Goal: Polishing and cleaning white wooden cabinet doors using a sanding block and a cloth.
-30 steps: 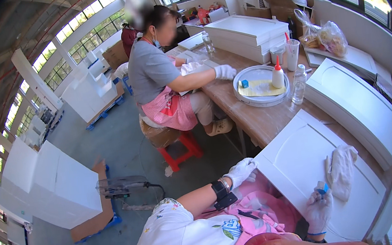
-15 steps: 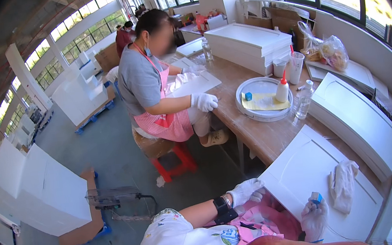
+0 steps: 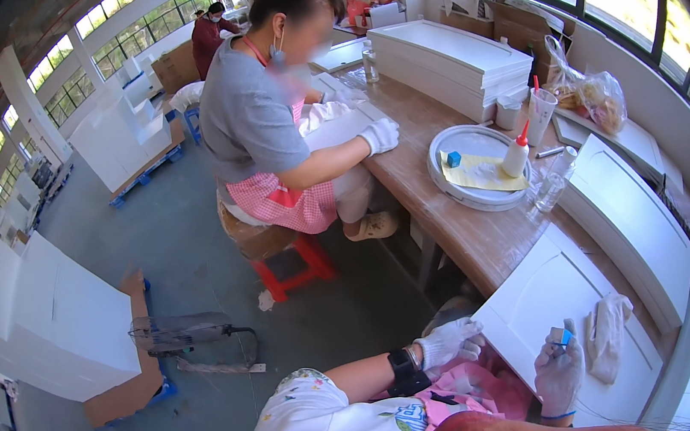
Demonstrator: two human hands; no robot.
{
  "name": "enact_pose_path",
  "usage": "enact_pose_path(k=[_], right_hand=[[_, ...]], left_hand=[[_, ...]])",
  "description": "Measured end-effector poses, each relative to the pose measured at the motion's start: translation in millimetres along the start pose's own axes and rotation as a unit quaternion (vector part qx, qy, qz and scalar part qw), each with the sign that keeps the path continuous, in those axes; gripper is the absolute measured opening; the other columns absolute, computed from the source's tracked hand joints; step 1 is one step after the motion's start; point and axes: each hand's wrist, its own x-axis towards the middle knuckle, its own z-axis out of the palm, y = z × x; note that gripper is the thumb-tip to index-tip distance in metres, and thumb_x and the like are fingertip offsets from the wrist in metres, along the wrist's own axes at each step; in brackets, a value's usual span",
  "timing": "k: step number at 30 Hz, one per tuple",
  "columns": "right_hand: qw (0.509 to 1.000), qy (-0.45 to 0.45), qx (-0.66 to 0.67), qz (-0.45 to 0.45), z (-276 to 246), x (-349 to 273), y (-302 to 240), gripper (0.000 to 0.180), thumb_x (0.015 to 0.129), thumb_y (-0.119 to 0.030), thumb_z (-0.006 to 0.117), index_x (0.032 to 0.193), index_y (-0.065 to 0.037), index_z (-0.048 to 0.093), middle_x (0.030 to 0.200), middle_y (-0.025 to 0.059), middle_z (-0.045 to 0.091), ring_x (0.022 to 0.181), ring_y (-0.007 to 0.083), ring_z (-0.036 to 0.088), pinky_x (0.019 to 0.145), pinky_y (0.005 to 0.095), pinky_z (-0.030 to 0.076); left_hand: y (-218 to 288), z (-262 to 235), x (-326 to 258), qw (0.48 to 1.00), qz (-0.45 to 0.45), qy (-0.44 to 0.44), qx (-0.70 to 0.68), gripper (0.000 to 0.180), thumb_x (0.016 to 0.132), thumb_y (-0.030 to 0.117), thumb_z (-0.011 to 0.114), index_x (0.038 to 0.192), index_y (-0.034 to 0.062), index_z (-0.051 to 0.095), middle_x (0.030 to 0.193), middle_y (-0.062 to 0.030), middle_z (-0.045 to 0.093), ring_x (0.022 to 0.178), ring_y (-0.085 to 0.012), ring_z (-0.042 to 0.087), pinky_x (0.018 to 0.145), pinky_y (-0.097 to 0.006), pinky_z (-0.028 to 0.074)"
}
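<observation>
A white panelled cabinet door (image 3: 544, 294) lies on the wooden bench in front of me. My left hand (image 3: 448, 342), in a white glove, grips the door's near left edge. My right hand (image 3: 559, 370), also gloved, rests on the door and holds a small blue block (image 3: 560, 335) between its fingers. A crumpled white cloth (image 3: 607, 330) lies on the door just right of that hand. A pink apron covers my lap.
A co-worker in a grey shirt and pink checked apron sits on a red stool (image 3: 292, 265), a gloved hand on another white panel (image 3: 343, 125). A round tray (image 3: 477, 172) holds yellow sheet, blue block, glue bottle (image 3: 515, 156). Stacked white doors (image 3: 450, 56), floor fan (image 3: 183, 332), white cabinets (image 3: 38, 313).
The view has swung left and down, bringing the co-worker closer. My right hand with the blue block has shifted slightly left on the door. My left hand stays at the door's edge.
</observation>
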Motion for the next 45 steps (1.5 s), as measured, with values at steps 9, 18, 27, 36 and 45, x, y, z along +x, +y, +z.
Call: enact_pose_path(k=[9, 18, 27, 36, 45], right_hand=[[0.998, 0.058, 0.026, 0.022, -20, 2, -14, 0.043, 0.095, -0.023, 0.057, 0.135, -0.01, 0.05, 0.092, 0.0048, 0.059, 0.075, 0.0135, 0.054, 0.062, 0.0264, 0.049], [0.975, -0.017, 0.182, 0.127, -13, 39, -19, 0.033, 0.1, -0.029, 0.051, 0.12, -0.002, 0.055, 0.091, 0.0057, 0.054, 0.077, 0.0147, 0.05, 0.069, 0.0282, 0.047], [0.98, 0.007, 0.157, 0.125, -26, 35, -21, 0.029, 0.099, -0.029, 0.052, 0.114, -0.005, 0.054, 0.095, 0.0069, 0.054, 0.077, 0.0142, 0.05, 0.065, 0.0275, 0.045], [0.976, -0.009, 0.159, 0.152, -30, 48, -17, 0.031, 0.097, -0.03, 0.055, 0.117, -0.006, 0.055, 0.095, 0.0059, 0.054, 0.079, 0.0141, 0.051, 0.066, 0.0277, 0.046], [0.993, 0.044, 0.023, 0.109, -27, 70, -16, 0.033, 0.098, -0.024, 0.053, 0.126, -0.005, 0.053, 0.098, 0.0062, 0.053, 0.079, 0.0143, 0.047, 0.065, 0.026, 0.042]], left_hand=[[-10, 18, -3, 0.995, -0.052, -0.085, 0.025, 0.03, 0.098, 0.025, 0.059, 0.117, 0.0018, 0.059, 0.099, -0.0085, 0.067, 0.075, -0.015, 0.065, 0.069, -0.029, 0.058], [-1, 7, 12, 0.996, -0.061, -0.03, 0.051, 0.027, 0.1, 0.02, 0.055, 0.12, 0.0015, 0.055, 0.105, -0.0151, 0.066, 0.085, -0.0244, 0.068, 0.076, -0.039, 0.06], [-23, -2, 25, 0.99, -0.085, -0.094, -0.069, 0.032, 0.103, 0.016, 0.044, 0.131, -0.0007, 0.046, 0.109, -0.021, 0.064, 0.091, -0.0314, 0.069, 0.078, -0.043, 0.061], [-24, -7, 24, 0.986, -0.082, -0.118, -0.082, 0.038, 0.101, 0.016, 0.05, 0.133, -0.0011, 0.043, 0.11, -0.0214, 0.063, 0.093, -0.033, 0.069, 0.077, -0.044, 0.062], [-22, -15, 30, 0.984, -0.093, -0.128, -0.08, 0.038, 0.098, 0.016, 0.056, 0.128, -0.0057, 0.049, 0.109, -0.0219, 0.065, 0.094, -0.0325, 0.07, 0.079, -0.043, 0.062]])
